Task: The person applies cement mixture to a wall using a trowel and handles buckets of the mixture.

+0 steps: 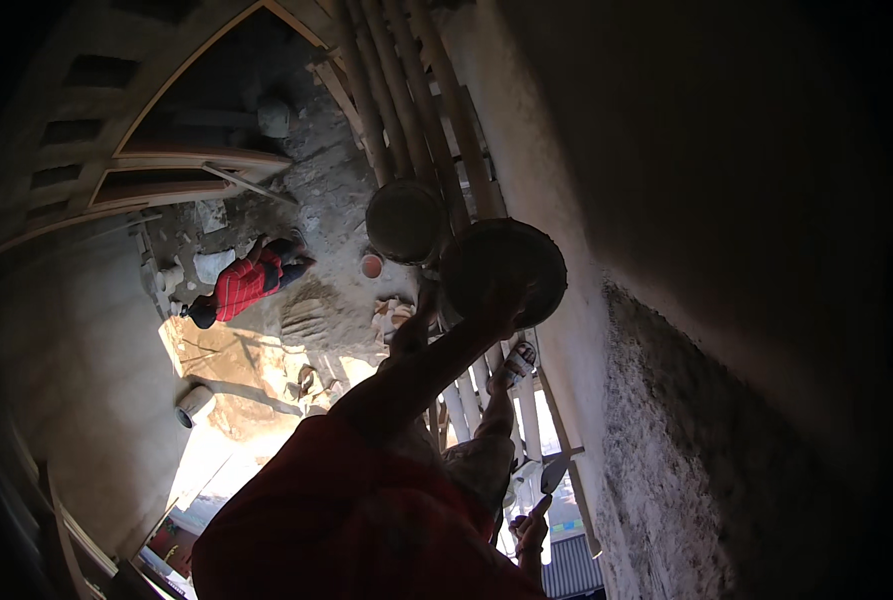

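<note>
My left arm reaches up across the middle to a round dark basin [466, 262]. My left hand [506, 303] lies over its near rim and partly inside; shadow hides the fingers, so I cannot tell whether they grip the rim or something within. Lower down, my right hand [532, 528] is closed around the handle of a trowel [554, 474], its pointed blade upward. A second round basin [405, 221], with dull grey inside, sits on the poles just left of the first. My sandalled foot [518, 360] stands on the poles between the basin and the trowel.
Long poles [396, 90] form a narrow platform high above the floor, beside a rough plastered wall [656, 470]. Far below, a person in a red shirt [249, 287] is near an orange-red bucket [371, 266] and pale sacks [393, 317]. Gaps show between poles.
</note>
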Motion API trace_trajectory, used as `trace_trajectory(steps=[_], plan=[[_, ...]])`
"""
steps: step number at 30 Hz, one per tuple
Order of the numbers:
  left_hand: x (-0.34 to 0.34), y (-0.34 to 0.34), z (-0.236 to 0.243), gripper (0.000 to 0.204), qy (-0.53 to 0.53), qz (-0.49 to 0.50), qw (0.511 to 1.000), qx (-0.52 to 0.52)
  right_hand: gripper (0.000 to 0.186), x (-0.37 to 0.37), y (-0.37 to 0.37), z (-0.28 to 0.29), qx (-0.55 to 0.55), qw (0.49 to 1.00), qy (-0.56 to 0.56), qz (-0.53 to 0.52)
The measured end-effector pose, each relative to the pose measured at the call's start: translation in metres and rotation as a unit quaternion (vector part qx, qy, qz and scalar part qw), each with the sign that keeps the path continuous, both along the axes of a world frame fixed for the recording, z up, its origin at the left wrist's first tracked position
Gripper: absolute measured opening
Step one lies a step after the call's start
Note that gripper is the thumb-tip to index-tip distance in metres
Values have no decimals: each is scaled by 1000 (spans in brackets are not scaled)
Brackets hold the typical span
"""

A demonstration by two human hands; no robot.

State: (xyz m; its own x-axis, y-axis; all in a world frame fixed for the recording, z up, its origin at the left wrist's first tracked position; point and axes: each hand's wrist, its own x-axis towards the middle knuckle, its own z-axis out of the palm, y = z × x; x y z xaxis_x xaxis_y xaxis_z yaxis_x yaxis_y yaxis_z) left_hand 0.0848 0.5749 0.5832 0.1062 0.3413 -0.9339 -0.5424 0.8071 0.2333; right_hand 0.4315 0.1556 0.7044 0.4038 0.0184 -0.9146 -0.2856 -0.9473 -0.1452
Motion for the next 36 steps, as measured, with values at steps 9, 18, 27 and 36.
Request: trace_trajectory(steps=[9,18,27,36], plan=[[-117,147,15,8,88,54,991,86,29,-31,12,11,-24,999,-26,5],[-230,236,-51,12,237,129,961,61,36,-57,42,20,-50,997,-34,44],[-339,237,-151,13,210,230,945,99,35,-71,53,23,-75,996,-49,28],[-368,196,-214,18,245,220,940,96,34,-62,82,30,-92,993,-55,55]])
